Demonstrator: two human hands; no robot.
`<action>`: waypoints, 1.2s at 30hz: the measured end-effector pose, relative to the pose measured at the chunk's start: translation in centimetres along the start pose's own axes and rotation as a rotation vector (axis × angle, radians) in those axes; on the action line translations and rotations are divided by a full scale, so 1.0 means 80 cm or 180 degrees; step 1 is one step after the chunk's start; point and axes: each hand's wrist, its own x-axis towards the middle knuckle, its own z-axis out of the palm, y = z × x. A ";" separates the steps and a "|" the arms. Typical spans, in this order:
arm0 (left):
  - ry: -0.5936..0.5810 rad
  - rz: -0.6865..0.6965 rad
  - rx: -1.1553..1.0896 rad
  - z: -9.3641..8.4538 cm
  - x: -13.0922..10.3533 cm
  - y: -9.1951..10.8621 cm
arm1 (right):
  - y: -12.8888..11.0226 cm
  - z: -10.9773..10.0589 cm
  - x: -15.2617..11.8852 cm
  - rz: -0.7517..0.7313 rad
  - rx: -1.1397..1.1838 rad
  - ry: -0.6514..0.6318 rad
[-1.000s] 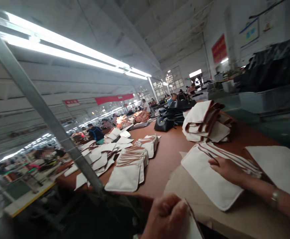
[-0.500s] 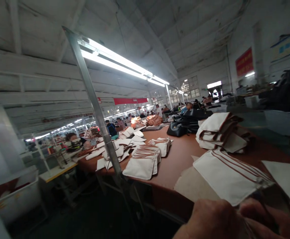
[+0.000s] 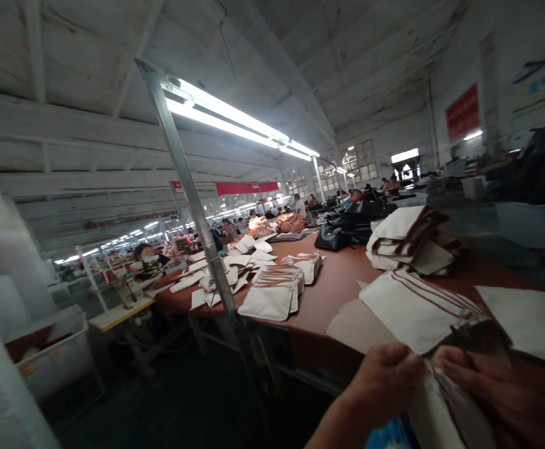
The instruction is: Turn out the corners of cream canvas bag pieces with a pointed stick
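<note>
At the lower right, my left hand [image 3: 385, 380] is closed in a pinch on the top edge of a white panel with brown edging [image 3: 434, 408], which looks like a sewn bag piece. My right hand [image 3: 492, 380] grips the same panel just to the right, fingers bent. A thin dark pointed shape [image 3: 462, 346] sticks up by the right fingers; its kind is unclear. Beyond both hands, a fanned stack of white panels with brown edges [image 3: 408, 308] lies on the brown-covered table [image 3: 333, 296]. Another white panel [image 3: 529, 321] is right of that stack.
A taller pile of white pieces [image 3: 401, 240] and black bags [image 3: 333, 236] stand farther back. More panels [image 3: 272, 290] lie left, near a metal post [image 3: 192, 206] carrying tube lights. A bin [image 3: 52, 355] and a sewing table [image 3: 123, 312] are at left. People work in the distance.
Both hands have come higher into view, and the white panel between them now shows. The camera view has shifted slightly; the stacks on the table look the same.
</note>
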 end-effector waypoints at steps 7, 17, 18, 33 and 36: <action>-0.0651 -0.0127 -0.0666 0.005 -0.018 0.029 | -0.033 0.011 -0.037 -0.0345 -0.0220 -0.0199; -0.1027 -0.0366 -0.0897 -0.003 -0.017 0.040 | -0.057 0.005 -0.039 -0.0433 -0.0334 -0.0391; -0.1018 -0.0380 -0.0913 -0.003 -0.017 0.039 | -0.060 0.006 -0.041 -0.0370 -0.0338 -0.0393; -0.0830 -0.0634 -0.0708 0.004 -0.004 0.038 | -0.058 -0.002 -0.037 -0.0257 -0.0373 -0.0176; -0.0621 -0.0609 -0.0683 0.011 0.000 0.036 | -0.056 -0.008 -0.036 -0.0639 -0.0592 -0.0086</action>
